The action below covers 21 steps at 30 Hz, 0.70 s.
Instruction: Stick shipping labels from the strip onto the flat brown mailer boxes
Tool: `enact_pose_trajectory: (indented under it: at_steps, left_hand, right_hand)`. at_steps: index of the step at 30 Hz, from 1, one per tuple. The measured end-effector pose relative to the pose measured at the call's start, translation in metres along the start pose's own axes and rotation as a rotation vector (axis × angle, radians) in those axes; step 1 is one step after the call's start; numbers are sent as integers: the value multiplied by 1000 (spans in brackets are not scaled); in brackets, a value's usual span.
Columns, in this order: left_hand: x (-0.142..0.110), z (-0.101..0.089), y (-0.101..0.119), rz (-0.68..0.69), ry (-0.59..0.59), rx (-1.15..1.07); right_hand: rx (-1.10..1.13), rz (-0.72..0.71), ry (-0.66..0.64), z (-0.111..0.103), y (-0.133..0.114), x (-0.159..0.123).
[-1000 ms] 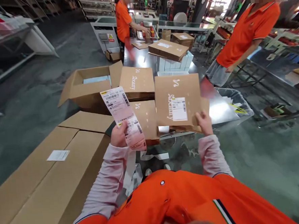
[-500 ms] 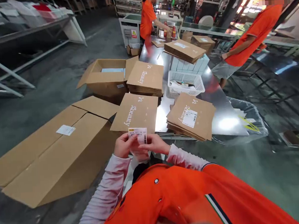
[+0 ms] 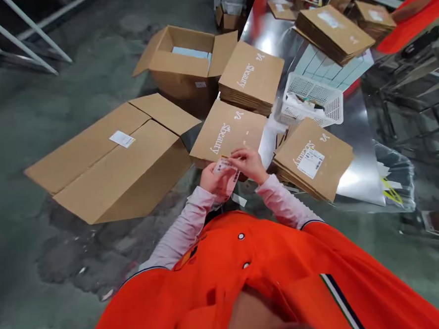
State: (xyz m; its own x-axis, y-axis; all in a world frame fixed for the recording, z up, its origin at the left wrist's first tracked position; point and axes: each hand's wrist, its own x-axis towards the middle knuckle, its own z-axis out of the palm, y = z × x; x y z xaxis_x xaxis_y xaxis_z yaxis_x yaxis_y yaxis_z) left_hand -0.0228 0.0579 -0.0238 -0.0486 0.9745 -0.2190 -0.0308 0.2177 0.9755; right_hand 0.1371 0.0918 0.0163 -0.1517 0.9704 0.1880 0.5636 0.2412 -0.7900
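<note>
My left hand [image 3: 211, 179] and my right hand [image 3: 249, 163] meet at the table's near edge, both pinching a strip of shipping labels [image 3: 225, 170] with pink backing. Just beyond the hands lies a flat brown mailer printed "Sbeauty" [image 3: 228, 131]. To the right sits a stack of flat mailers [image 3: 312, 159]; the top one bears a white shipping label. A second stack of the same mailers [image 3: 252, 77] lies farther back on the shiny metal table [image 3: 354, 181].
A white plastic basket [image 3: 312, 99] stands behind the labelled stack. A long closed carton [image 3: 108, 161] and an open carton [image 3: 185, 62] sit on the floor to the left. More mailer stacks [image 3: 332, 31] lie at the far end. A co-worker's orange sleeve [image 3: 411, 18] shows top right.
My right hand let go of the labelled mailer, leaving it on the right stack, and came over to the label strip in my left hand. The camera has tilted downward.
</note>
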Motion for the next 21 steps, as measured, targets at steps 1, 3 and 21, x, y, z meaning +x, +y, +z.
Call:
enact_pose_trajectory:
  at_steps: [1,3,21]
  left_hand:
    - [7,-4,-5,-76,-96,-57]
    - [17,-14,-18,-227,-228,-131]
    - [64,-86,31,-72,115,175]
  right_hand:
    - [-36,5,38,3,8,16]
    - [-134,61,110,10,27,50]
    - [-333,-253,-346,53,41,-18]
